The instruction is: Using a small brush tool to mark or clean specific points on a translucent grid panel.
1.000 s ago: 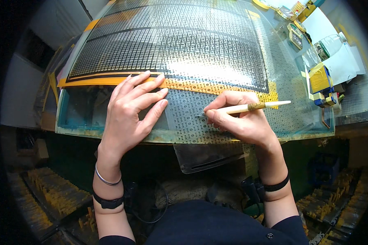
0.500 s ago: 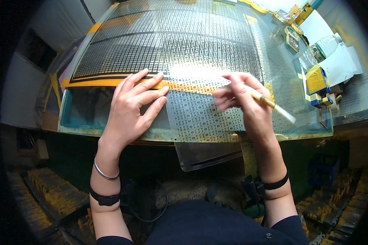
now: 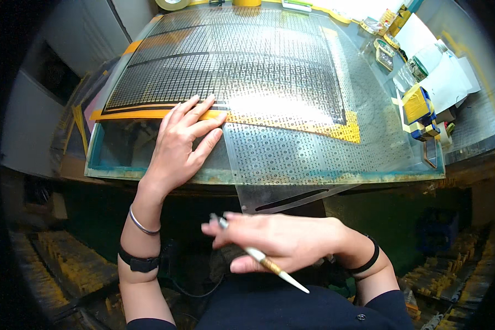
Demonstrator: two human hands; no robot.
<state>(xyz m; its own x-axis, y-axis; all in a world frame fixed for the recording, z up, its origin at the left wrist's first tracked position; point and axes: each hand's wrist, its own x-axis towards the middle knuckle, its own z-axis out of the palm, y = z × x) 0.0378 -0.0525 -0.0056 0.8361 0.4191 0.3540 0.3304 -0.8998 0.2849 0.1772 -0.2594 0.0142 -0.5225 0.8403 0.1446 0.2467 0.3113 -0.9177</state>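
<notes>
My left hand lies flat with fingers apart. Its fingertips press on the orange strip and the lower edge of the dark grid-patterned film. To its right, a clear sheet printed with small dots and rings overlaps the film and hangs past the table's front edge. Over the space between the table and my body is my right hand, its fingers closed round a slim pen-shaped tool. The tool has a white tapered handle, a yellow wrapped band and a metallic front end; blur hides its exact tip.
The glass tabletop has a pale green front rim. Along the right side stand a blue-and-yellow tape dispenser, white papers, a clear jar and small tins. A tape roll sits at the far left.
My right hand has drawn back from the orange strip, down and left past the table's front edge, still holding the tool. The left hand stays in place on the film.
</notes>
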